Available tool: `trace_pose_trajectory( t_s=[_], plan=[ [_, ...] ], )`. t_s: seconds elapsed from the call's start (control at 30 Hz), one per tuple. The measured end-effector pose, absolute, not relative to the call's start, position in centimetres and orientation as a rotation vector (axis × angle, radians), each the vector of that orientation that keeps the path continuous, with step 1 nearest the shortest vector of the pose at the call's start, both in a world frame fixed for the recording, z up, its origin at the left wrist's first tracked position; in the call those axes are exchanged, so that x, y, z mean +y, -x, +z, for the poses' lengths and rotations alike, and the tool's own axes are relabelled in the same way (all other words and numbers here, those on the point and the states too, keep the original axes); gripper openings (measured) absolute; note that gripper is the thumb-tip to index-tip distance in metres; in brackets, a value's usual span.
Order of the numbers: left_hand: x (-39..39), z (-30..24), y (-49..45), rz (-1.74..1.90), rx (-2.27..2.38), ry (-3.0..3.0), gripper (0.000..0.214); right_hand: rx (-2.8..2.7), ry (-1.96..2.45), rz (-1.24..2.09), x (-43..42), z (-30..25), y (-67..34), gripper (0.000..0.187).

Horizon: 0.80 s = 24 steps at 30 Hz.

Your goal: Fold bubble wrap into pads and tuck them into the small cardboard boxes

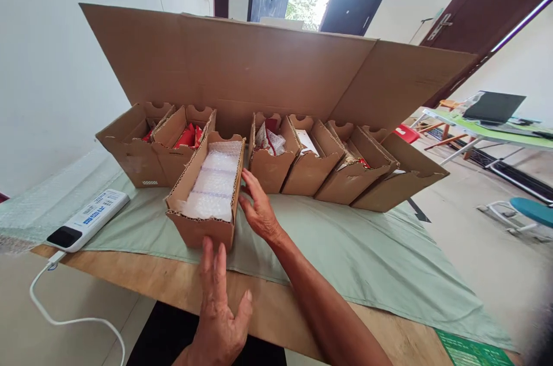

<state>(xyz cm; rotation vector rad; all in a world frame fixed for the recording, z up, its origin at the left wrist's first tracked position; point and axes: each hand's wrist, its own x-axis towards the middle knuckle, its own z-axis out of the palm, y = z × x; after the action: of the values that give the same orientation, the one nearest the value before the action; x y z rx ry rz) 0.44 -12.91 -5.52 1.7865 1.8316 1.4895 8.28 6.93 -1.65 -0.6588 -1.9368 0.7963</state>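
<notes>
A small open cardboard box [195, 226] filled with bubble wrap [213, 181] stands on the green cloth, pulled forward out of a row of like boxes. My left hand [219, 308] lies flat and open, fingertips touching the box's front face. My right hand [259, 207] is open with fingers resting against the box's right side. Neither hand holds anything.
Several small boxes [270, 167] with red and white packets stand in a row before a big upright cardboard sheet [242, 66]. A white power bank [88, 219] with a cable lies at left on the green cloth [354, 256]. A green table with a laptop [492, 108] stands at right.
</notes>
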Motion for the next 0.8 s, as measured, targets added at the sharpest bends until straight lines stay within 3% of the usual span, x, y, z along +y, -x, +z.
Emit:
trace_pose_trajectory(
  t_s=[0.23, 0.47, 0.63, 0.8],
  plan=[
    [-6.4, -3.9, 2.4, 1.378, 1.739, -1.766, 0.084, -1.930, 0.939, 0.819, 5.0, -7.6, -10.7, 0.044],
    [2.1, -2.2, 5.8, 1.187, 1.614, -1.712, 0.072, -2.000, 0.905, 0.786, 5.2, -7.8, -10.7, 0.039],
    [0.3, -4.7, 10.7, 1.149, 1.780, -1.873, 0.044, -2.047, 0.876, 0.745, 4.7, -7.3, -11.2, 0.030],
    [-3.6, -7.8, 15.3, 1.265, 1.958, -1.813, 0.031, -2.058, 0.915, 0.741, 4.2, -3.8, -9.3, 0.030]
  ],
)
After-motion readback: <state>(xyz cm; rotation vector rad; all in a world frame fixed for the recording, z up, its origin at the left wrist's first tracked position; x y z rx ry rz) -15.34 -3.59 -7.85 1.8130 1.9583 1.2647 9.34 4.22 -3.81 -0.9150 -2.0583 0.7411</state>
